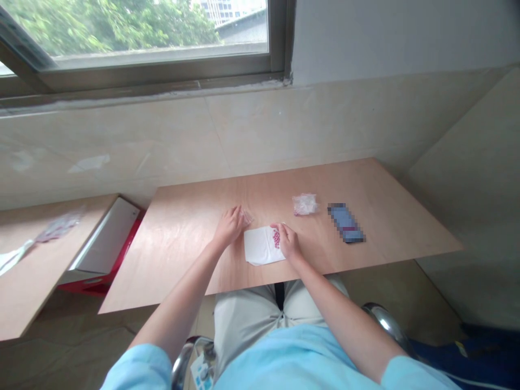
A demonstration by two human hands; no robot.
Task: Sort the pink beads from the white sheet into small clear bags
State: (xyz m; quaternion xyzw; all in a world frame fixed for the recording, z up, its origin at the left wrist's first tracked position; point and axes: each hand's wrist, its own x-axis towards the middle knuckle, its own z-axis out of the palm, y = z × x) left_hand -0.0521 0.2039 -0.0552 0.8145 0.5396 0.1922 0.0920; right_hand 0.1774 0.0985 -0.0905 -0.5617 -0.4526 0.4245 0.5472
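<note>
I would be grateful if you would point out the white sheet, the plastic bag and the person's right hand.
White sheet (258, 247), head view, on its bare white part.
Plastic bag (304, 204), head view, on its middle.
Right hand (289, 242), head view, on the back of the hand.

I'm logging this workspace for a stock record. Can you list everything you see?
white packet with red print: one, white and red, on the wooden table between the hands
clear plastic bag: one, clear, on the table, beyond the packet
blurred flat object: one, blue, on the table, far right
wooden table: one, pale tan, in front of the tiled wall
window: one, grey frame, above the wall
left hand: one, on the table, left of the packet
right hand: one, at the packet's right edge
</note>
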